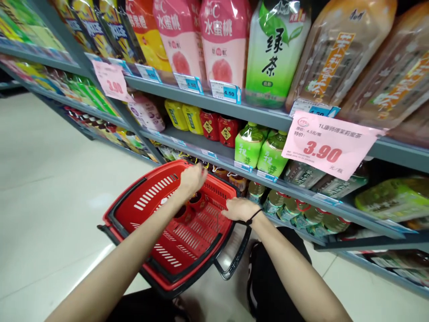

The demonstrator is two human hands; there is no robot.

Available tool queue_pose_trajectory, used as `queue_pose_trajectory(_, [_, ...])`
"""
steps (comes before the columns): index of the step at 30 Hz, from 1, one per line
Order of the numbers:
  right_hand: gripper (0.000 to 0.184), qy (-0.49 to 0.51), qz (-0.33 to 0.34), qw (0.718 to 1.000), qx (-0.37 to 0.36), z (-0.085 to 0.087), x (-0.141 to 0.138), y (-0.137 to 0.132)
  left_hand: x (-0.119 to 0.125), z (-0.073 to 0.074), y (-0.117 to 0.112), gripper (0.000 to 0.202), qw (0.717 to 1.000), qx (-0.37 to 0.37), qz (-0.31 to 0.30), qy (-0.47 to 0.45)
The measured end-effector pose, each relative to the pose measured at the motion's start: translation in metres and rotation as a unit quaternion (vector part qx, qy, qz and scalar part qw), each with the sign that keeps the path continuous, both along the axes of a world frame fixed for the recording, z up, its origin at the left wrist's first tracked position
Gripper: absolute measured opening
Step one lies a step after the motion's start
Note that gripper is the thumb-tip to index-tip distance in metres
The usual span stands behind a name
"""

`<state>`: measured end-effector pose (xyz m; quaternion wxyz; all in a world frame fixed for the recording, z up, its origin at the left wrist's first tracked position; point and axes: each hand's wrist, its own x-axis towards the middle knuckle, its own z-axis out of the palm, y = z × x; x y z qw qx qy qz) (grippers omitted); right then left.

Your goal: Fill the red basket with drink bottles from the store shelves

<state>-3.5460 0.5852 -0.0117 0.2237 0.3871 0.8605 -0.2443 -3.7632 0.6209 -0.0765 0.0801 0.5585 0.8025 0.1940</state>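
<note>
A red shopping basket (147,210) with black trim sits tilted low in front of me, beside the shelves. My right hand (238,209), with a dark band at the wrist, is closed on the basket's right rim. Above the basket's far side is my left hand (192,180), slightly blurred, its fingers curled. What it holds, if anything, is hidden. Two dark red cans (196,202) stand inside the basket, partly covered by my left forearm. The black basket handle (231,266) hangs folded out at the right.
Grey shelves (268,117) hold rows of large drink bottles, with small red cans (228,130), yellow cans (176,115) and green bottles (248,145) below. A pink price sign (330,145) sticks out from the shelf edge. Pale tiled floor (50,192) lies to the left.
</note>
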Motion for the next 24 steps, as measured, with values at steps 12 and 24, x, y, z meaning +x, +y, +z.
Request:
queue_pose_trajectory(12, [0.045, 0.006, -0.016, 1.000, -0.003, -0.010, 0.000, 0.001, 0.119, 0.095, 0.075, 0.125, 0.929, 0.245, -0.200, -0.193])
queue_pose_trajectory(24, [0.043, 0.033, -0.033, 0.999, 0.011, -0.023, 0.020, 0.010, 0.129, 0.072, 0.034, 0.099, 0.883, 0.389, 0.011, -0.264])
